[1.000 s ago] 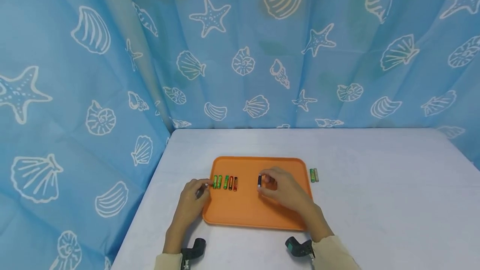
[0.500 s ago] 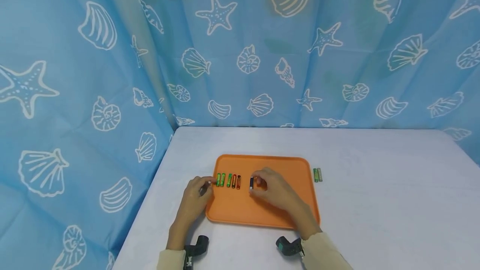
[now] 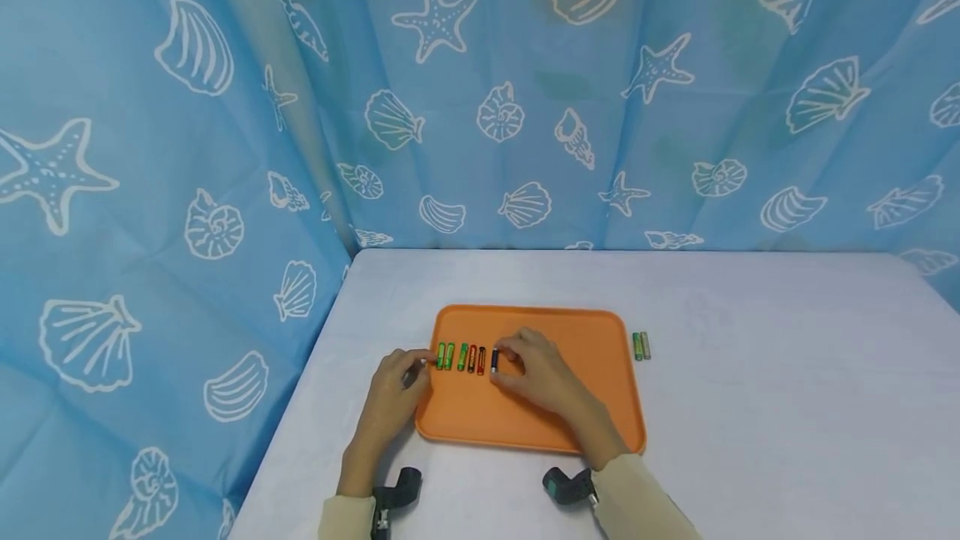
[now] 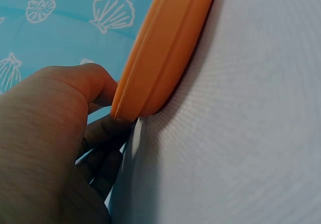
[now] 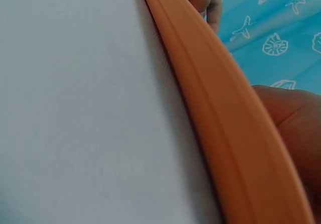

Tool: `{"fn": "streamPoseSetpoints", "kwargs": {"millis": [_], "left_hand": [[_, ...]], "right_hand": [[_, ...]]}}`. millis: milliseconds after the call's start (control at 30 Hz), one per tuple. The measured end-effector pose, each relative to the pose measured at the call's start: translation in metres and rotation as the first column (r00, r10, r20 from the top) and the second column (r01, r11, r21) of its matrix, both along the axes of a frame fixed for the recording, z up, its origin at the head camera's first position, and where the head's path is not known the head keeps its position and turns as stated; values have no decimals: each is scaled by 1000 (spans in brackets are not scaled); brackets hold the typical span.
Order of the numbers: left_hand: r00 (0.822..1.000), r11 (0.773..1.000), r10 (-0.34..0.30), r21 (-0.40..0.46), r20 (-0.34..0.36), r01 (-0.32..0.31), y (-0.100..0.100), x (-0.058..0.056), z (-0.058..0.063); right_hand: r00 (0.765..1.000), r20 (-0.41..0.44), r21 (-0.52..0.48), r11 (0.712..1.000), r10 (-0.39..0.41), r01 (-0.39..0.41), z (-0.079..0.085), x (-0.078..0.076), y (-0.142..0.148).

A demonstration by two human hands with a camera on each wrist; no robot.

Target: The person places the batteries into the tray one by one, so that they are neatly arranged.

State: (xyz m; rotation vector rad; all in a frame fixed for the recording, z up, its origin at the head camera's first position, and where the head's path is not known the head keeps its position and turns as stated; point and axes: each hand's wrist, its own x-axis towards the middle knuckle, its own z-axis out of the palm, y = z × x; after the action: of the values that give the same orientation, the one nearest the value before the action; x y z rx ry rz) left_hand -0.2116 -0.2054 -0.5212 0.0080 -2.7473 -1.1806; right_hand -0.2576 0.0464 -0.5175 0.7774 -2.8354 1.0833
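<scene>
In the head view, my right hand [image 3: 538,372] pinches a dark battery [image 3: 494,360] upright in the picture between thumb and forefinger, just right of a row of batteries. That row holds several small cells: green ones such as the green battery [image 3: 449,356] on the left, then a red battery [image 3: 472,358] and a darker red battery [image 3: 482,361]. They lie side by side on an orange tray [image 3: 525,432]. At the tray's left edge my left hand [image 3: 392,386] grips the rim; the left wrist view shows its thumb against the tray wall [image 4: 160,48], other fingers partly hidden.
A green battery [image 3: 637,346] and a paler battery [image 3: 646,345] lie on the white tabletop [image 3: 780,382], right of the tray. Behind and to the left hangs a blue curtain [image 3: 465,157] with shell prints. The tray's raised rim stands beside both wrists.
My right hand has moved left with the dark battery, narrowing the gap to the red end of the row. The left hand keeps its place at the tray's edge. The head view has shifted slightly.
</scene>
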Motion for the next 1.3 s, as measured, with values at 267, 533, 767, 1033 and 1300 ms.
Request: {"fn": "streamPoseSetpoints", "kwargs": {"millis": [267, 533, 767, 1033, 1300], "left_hand": [[1000, 1000, 5, 12, 5, -5, 2, 1, 4], [1000, 1000, 3, 22, 5, -3, 2, 2, 2], [1000, 1000, -9, 21, -13, 9, 1, 3, 2], [1000, 1000, -12, 1, -8, 12, 1, 2, 4], [1000, 1000, 7, -3, 14, -7, 4, 3, 4]], "right_hand": [[999, -28, -2, 1000, 18, -18, 1, -2, -1], [999, -9, -39, 998, 40, -40, 0, -2, 1], [1000, -10, -116, 993, 1, -2, 6, -1, 24], [997, -63, -82, 996, -37, 32, 16, 3, 66], [989, -83, -59, 992, -118, 114, 23, 0, 104]]}}
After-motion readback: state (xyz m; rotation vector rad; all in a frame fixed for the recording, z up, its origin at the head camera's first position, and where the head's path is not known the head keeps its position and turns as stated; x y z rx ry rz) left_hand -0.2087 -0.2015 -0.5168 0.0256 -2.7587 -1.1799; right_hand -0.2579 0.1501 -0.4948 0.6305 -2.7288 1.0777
